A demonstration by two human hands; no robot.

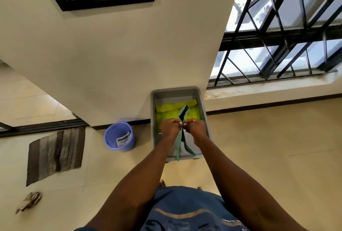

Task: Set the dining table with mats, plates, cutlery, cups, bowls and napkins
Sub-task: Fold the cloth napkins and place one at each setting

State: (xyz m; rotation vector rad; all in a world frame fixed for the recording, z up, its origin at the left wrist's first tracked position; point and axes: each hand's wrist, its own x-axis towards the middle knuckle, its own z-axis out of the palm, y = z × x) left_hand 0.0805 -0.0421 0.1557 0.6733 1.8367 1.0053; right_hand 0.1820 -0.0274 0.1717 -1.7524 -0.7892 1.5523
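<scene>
Mats (182, 134), green with zigzag edges, hang edge-on between both hands above a grey bin (203, 112) on the floor. Left hand (170, 128) and right hand (196, 128) each pinch them with curled fingers, knuckles nearly touching. Yellow-green cloth (166, 110) lies folded in the bin's far end. Beside the bin stands a blue bucket (111, 136) by the wall, and a striped rug (55, 155) lies further left.

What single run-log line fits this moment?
stage: fetching mats | left hand: grips green mats | right hand: grips mats | below: grey tub, yellow cloth
</scene>
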